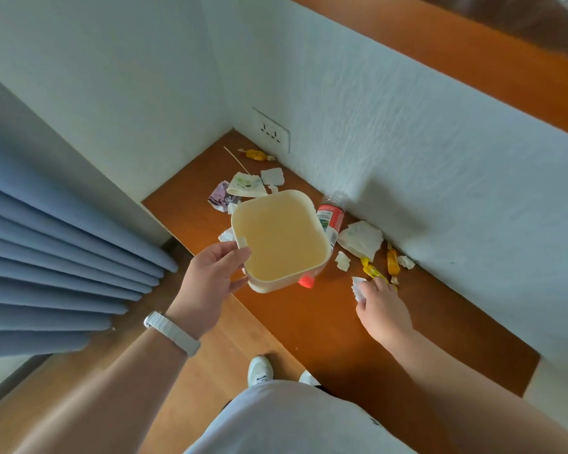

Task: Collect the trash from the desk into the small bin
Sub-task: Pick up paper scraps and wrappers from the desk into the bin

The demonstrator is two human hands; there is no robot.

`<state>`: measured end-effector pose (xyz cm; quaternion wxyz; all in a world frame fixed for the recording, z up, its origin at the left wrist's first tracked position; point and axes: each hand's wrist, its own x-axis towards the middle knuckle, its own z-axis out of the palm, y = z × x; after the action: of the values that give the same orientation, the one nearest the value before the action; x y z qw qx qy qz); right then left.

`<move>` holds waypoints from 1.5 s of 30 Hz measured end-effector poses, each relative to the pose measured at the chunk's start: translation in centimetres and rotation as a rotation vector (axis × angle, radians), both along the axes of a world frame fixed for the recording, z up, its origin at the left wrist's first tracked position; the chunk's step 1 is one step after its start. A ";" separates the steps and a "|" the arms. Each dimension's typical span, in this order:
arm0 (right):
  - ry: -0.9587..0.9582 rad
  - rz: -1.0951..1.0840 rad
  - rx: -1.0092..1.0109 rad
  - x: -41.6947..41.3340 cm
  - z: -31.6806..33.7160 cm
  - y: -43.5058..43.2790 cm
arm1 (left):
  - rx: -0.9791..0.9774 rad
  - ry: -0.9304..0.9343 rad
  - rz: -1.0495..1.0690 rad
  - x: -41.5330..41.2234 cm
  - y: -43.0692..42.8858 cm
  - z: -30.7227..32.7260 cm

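item: white paper scrap (358, 287), pinched in right hand (382, 306) at surface (309, 322); small bin (282, 237), gripped at rim by left hand (207, 283); advised: hold level, bring just beside, release inside.

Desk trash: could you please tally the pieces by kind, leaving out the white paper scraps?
Bottle: 1
Candies: 3
Printed wrappers: 2
Stick: 1
Total: 7
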<state>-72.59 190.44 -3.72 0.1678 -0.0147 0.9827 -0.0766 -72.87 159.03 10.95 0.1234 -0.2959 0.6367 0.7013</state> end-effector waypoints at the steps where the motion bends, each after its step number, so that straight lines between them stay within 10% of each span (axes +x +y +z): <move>1: 0.004 -0.003 -0.010 -0.2 0.0 0.0 | -0.002 0.000 0.007 -0.1 0.1 0.0; 11: -0.056 -0.048 -0.049 -0.2 1.2 -0.7 | -0.011 0.006 -0.004 -0.3 0.5 0.6; 25: 0.530 -0.058 -0.709 -1.1 17.4 -7.1 | -0.051 0.048 -0.119 0.6 -0.2 0.3; 38: 0.499 0.029 -0.669 -0.2 16.3 -5.2 | -0.047 0.037 -0.126 -0.1 0.5 -0.6; 45: 0.184 -0.242 -0.245 -2.4 9.0 1.2 | -0.018 -0.010 -0.091 -1.5 1.6 -0.5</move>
<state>-74.96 191.66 5.32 0.0637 0.0761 0.9719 -0.2136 -74.39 160.62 10.43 0.1558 -0.2709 0.6551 0.6879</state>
